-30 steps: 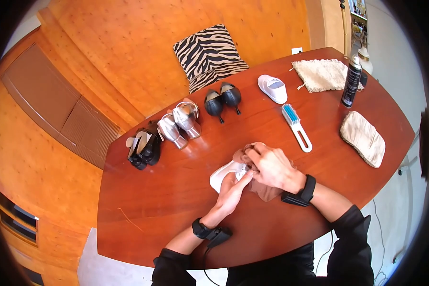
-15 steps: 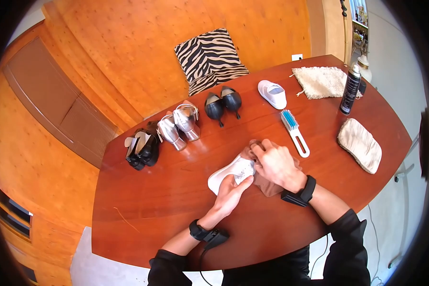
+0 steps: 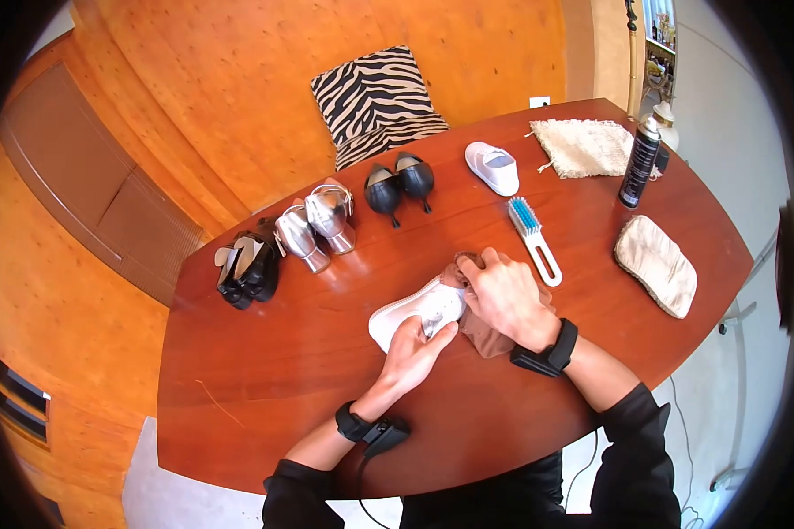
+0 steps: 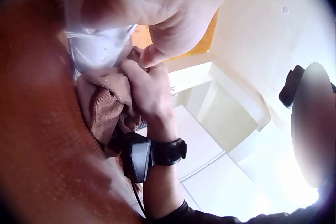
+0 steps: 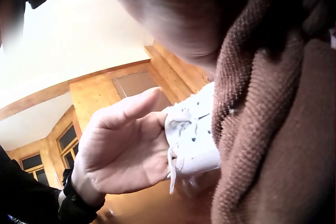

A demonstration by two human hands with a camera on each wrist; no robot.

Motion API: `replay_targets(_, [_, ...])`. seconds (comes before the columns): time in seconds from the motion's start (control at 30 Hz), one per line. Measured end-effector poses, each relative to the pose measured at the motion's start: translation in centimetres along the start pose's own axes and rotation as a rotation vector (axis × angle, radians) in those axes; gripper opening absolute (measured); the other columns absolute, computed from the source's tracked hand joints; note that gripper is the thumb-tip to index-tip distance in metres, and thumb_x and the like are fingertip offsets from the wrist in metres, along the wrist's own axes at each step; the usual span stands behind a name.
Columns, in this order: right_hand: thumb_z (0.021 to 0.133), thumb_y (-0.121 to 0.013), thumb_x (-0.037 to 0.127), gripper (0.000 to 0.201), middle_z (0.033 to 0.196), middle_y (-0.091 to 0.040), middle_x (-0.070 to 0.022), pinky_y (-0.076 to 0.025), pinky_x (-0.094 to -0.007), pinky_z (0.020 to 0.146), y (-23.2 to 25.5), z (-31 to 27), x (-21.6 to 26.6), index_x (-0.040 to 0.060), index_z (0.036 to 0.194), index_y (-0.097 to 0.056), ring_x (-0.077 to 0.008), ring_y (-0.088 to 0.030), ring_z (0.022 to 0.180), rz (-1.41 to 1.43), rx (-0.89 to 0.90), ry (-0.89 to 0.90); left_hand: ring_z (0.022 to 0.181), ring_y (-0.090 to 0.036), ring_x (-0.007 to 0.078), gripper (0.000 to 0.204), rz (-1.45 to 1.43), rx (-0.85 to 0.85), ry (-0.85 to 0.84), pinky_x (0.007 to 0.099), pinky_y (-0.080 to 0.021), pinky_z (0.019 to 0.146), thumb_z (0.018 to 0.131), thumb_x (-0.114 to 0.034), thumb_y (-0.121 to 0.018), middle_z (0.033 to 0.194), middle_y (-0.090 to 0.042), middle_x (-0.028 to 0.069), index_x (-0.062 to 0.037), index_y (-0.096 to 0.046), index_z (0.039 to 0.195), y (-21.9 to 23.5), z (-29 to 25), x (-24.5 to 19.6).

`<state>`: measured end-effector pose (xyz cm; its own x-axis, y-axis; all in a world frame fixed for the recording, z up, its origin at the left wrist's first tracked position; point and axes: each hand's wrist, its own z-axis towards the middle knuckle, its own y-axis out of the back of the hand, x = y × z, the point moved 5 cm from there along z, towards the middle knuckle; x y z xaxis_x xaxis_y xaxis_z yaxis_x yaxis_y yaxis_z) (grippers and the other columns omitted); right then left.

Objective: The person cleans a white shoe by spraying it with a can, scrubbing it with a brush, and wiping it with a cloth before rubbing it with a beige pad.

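My left hand (image 3: 410, 357) grips a white lace-up shoe (image 3: 397, 319) low over the table, thumb across its upper. Thin laces and small holes show on the shoe (image 5: 198, 150) in the right wrist view. My right hand (image 3: 509, 301) holds a bunched brown ribbed cloth (image 3: 485, 339) against the shoe's right end. In the left wrist view the cloth (image 4: 107, 98) hangs in folds beneath my right hand (image 4: 149, 90). The cloth covers that end of the shoe.
Beyond my hands stand another white shoe (image 3: 492, 167), black heels (image 3: 382, 189), silver heels (image 3: 330, 208) and black shoes (image 3: 258, 267). To the right lie a blue-bristled brush (image 3: 535, 240), a beige pad (image 3: 656, 266) and a cream cloth (image 3: 582, 146), beside an upright spray can (image 3: 640, 163).
My right hand has drawn the cloth from beside my left thumb to the shoe's right end, showing more of the upper. The head view has shifted slightly.
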<state>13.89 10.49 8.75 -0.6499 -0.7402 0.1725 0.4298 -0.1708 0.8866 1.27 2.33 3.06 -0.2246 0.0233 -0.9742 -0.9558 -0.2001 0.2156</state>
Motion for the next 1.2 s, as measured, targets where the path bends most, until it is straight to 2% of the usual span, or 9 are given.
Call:
replay_targets(0.23, [0.070, -0.064, 0.015, 0.027, 0.083, -0.058, -0.0163, -0.052, -0.0392, 0.058, 0.3, -0.8, 2.7, 0.0052, 0.094, -0.060, -0.0307, -0.062, 0.071, 0.243, -0.013, 0.248, 0.052, -0.037, 0.0046, 0.026, 0.078, -0.031, -0.001, 0.0252, -0.030, 0.043, 0.087, -0.022, -0.060, 0.059, -0.045, -0.0028, 0.0014, -0.055, 0.078, 0.3, 0.2, 1.0])
replay_targets(0.37, [0.071, -0.062, 0.014, 0.021, 0.082, -0.059, -0.0160, -0.053, -0.0373, 0.058, 0.7, -0.3, 1.7, 0.0048, 0.091, -0.060, -0.0297, -0.063, 0.071, 0.139, 0.029, 0.146, 0.050, -0.037, 0.0057, 0.028, 0.238, -0.041, 0.046, 0.0271, -0.030, 0.042, 0.088, -0.021, -0.059, 0.056, -0.043, -0.0018, 0.0010, -0.052, 0.072, 0.9, 0.0, 0.4])
replay_targets(0.57, [0.068, -0.065, 0.013, 0.025, 0.081, -0.057, -0.0127, -0.051, -0.0376, 0.059, 0.0, 0.2, -0.2, 0.0075, 0.092, -0.060, -0.0282, -0.062, 0.073, -0.039, 0.064, -0.018, 0.048, -0.037, 0.0070, 0.028, 0.246, -0.030, 0.098, 0.0292, -0.030, 0.041, 0.088, -0.019, -0.058, 0.053, -0.042, -0.0008, 0.0013, -0.051, 0.071, 0.9, 0.0, 0.1])
replay_targets(0.67, [0.072, -0.063, 0.014, 0.019, 0.083, -0.060, -0.0156, -0.053, -0.0367, 0.058, 0.9, -0.2, 1.4, 0.0037, 0.088, -0.060, -0.0286, -0.063, 0.071, 0.049, 0.023, 0.160, 0.048, -0.038, 0.0077, 0.027, 0.222, -0.046, 0.088, 0.0295, -0.030, 0.041, 0.088, -0.018, -0.057, 0.053, -0.042, -0.0004, 0.0010, -0.052, 0.071, 0.9, -0.1, -0.2])
replay_targets(0.77, [0.071, -0.065, 0.016, 0.025, 0.086, -0.060, -0.0165, -0.053, -0.0380, 0.058, 0.7, -0.6, 2.8, 0.0030, 0.092, -0.059, -0.0298, -0.063, 0.073, 0.168, 0.028, 0.263, 0.048, -0.039, 0.0078, 0.025, 0.248, -0.043, 0.043, 0.0296, -0.030, 0.042, 0.088, -0.017, -0.057, 0.054, -0.043, -0.0001, 0.0005, -0.053, 0.071, 0.9, 0.0, -0.3])
replay_targets(0.83, [0.070, -0.067, 0.017, 0.030, 0.087, -0.059, -0.0170, -0.053, -0.0392, 0.059, 0.5, -0.6, 3.0, 0.0032, 0.095, -0.059, -0.0313, -0.063, 0.075, 0.178, 0.109, 0.238, 0.049, -0.039, 0.0080, 0.024, 0.226, -0.030, 0.050, 0.0299, -0.031, 0.043, 0.088, -0.017, -0.056, 0.054, -0.044, 0.0001, 0.0004, -0.053, 0.071, 0.9, 0.1, -0.3])
replay_targets(0.9, [0.070, -0.067, 0.017, 0.029, 0.085, -0.058, -0.0170, -0.052, -0.0397, 0.060, 0.7, -0.5, 2.6, 0.0040, 0.095, -0.058, -0.0315, -0.063, 0.076, 0.199, 0.058, 0.225, 0.049, -0.041, 0.0100, 0.023, 0.178, -0.029, -0.008, 0.0315, -0.033, 0.045, 0.088, -0.016, -0.056, 0.054, -0.045, 0.0020, 0.0008, -0.054, 0.072, 0.6, 0.3, -0.2])
replay_targets(1.13, [0.068, -0.064, 0.012, 0.018, 0.077, -0.058, -0.0126, -0.052, -0.0370, 0.057, 0.8, 0.1, 0.9, 0.0067, 0.085, -0.058, -0.0271, -0.062, 0.071, -0.049, -0.028, 0.101, 0.049, -0.044, 0.0167, 0.033, 0.283, -0.020, 0.117, 0.0363, -0.035, 0.046, 0.085, -0.019, -0.059, 0.052, -0.045, 0.0103, 0.0033, -0.047, 0.064, 1.1, 0.5, 0.6])
replay_targets(1.2, [0.069, -0.064, 0.012, 0.018, 0.077, -0.058, -0.0123, -0.052, -0.0368, 0.057, 0.7, 0.2, 0.7, 0.0066, 0.084, -0.058, -0.0268, -0.062, 0.071, -0.086, -0.014, 0.078, 0.048, -0.044, 0.0179, 0.033, 0.277, -0.008, 0.052, 0.0372, -0.035, 0.047, 0.085, -0.019, -0.059, 0.052, -0.045, 0.0113, 0.0034, -0.047, 0.064, 1.0, 0.6, 0.5])
